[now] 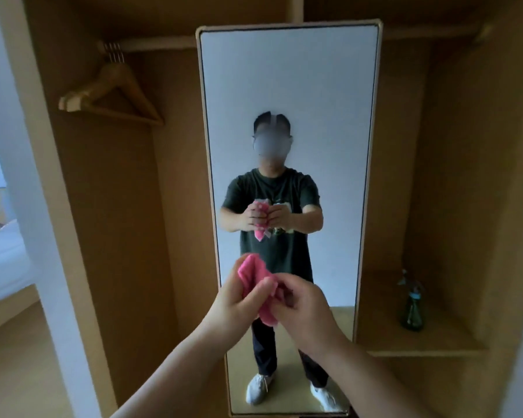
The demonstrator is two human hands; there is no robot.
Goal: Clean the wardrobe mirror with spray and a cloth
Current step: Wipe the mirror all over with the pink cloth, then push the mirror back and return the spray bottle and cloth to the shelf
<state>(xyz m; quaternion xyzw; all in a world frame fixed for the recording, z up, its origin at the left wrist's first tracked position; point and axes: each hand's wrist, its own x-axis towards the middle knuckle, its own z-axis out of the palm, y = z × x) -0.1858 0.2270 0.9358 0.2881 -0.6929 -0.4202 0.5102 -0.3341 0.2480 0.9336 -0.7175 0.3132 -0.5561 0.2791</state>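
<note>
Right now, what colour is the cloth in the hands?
Pink cloth, clearest in the head view.

Pink cloth (255,280) bunched between left hand (234,300) and right hand (307,309), before mirror (287,86).

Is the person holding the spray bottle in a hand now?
No, the spray bottle stands on the shelf; the left hand and right hand grip the pink cloth.

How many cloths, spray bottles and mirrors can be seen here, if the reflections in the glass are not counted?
pink cloth: 1
spray bottle: 1
mirror: 1
Total: 3
</note>
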